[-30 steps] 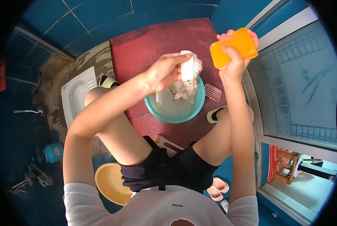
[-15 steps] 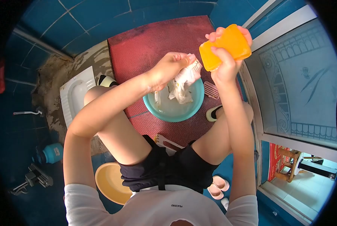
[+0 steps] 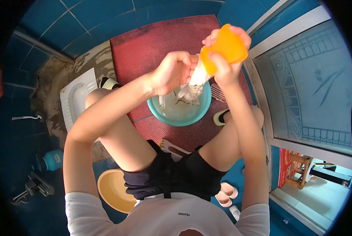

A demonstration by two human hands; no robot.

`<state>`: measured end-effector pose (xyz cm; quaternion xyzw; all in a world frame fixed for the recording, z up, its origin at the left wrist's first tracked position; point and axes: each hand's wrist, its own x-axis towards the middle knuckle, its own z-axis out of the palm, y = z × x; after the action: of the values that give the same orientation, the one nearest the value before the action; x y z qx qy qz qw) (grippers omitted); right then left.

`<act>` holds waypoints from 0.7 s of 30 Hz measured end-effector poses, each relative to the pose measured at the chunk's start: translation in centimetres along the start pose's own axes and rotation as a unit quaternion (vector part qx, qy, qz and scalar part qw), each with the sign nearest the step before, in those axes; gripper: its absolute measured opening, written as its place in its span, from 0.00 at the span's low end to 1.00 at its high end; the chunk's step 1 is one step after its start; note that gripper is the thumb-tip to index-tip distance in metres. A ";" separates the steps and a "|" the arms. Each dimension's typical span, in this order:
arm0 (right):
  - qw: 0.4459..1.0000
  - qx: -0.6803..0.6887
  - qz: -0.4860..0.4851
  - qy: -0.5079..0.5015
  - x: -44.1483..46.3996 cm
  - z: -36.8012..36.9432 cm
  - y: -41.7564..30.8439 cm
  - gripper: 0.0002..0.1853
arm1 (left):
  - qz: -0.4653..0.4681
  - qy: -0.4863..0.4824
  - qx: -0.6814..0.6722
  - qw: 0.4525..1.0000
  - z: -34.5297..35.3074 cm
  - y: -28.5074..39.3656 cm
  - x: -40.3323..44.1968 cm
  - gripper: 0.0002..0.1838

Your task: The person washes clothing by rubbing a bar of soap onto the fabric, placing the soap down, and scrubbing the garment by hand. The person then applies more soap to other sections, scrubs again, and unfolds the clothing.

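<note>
White cloth (image 3: 197, 78), head view: upper end raised at the left hand (image 3: 175, 72), lower end inside the turquoise basin (image 3: 180, 121) on the red mat (image 3: 152, 43). Left fingers curl against the cloth; pinch cannot be confirmed. Right hand (image 3: 226, 70) clasps an orange soap bar (image 3: 228, 45), fingers wrapped round it, overlapping the cloth's top.

Before you, the basin (image 3: 180, 122) sits on the mat (image 3: 160, 47), the cloth's (image 3: 191, 93) lower end inside. A rack (image 3: 216, 93) lies between it and the mat's right edge. The squat toilet (image 3: 76, 94) lies past the mat's left edge. A tub (image 3: 114, 189) sits by your left hip, slippers (image 3: 229, 190) by your right.
</note>
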<state>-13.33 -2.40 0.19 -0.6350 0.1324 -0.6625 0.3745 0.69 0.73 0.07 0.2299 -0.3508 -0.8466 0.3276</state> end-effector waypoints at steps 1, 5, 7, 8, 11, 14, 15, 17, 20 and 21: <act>1.000 -0.001 0.000 0.001 0.3 -0.3 0.4 0.31 | -0.018 -0.021 0.006 1.000 0.5 -0.1 -0.2 0.25; 0.993 0.029 0.061 0.101 0.1 -0.6 0.5 0.31 | -0.039 -0.024 0.029 0.999 1.0 0.4 -0.3 0.43; 0.997 0.055 0.040 0.036 -0.6 0.8 -0.1 0.31 | -0.031 0.007 0.048 0.998 0.2 0.2 0.1 0.48; 1.000 0.024 0.015 -0.006 -0.6 1.2 0.1 0.31 | -0.034 0.024 0.035 0.999 -0.2 0.1 0.1 0.48; 0.997 0.005 0.039 0.066 0.3 0.6 1.3 0.31 | -0.041 0.032 0.026 0.998 0.3 -0.1 -0.1 0.48; 0.996 0.033 0.049 0.061 -0.5 0.8 0.4 0.31 | -0.043 0.013 0.026 0.999 0.1 0.0 -0.1 0.47; 0.996 0.049 0.052 0.056 -0.5 1.0 0.3 0.31 | -0.042 0.001 0.024 0.999 -0.1 0.1 0.0 0.47; 0.999 0.041 0.024 0.024 -0.6 1.7 0.7 0.30 | -0.024 0.032 0.017 0.999 -0.6 0.0 0.3 0.47; 0.997 0.048 0.034 0.055 0.4 1.0 1.8 0.29 | -0.019 0.027 0.003 0.999 -0.4 -0.3 0.4 0.45; 0.988 0.067 0.071 0.118 0.8 0.4 1.8 0.29 | -0.031 -0.007 -0.004 0.999 -0.1 -0.3 0.4 0.44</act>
<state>-12.25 -4.06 -0.35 -0.5152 0.1760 -0.7116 0.4442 0.41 0.57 -0.31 0.2334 -0.3428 -0.8591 0.2999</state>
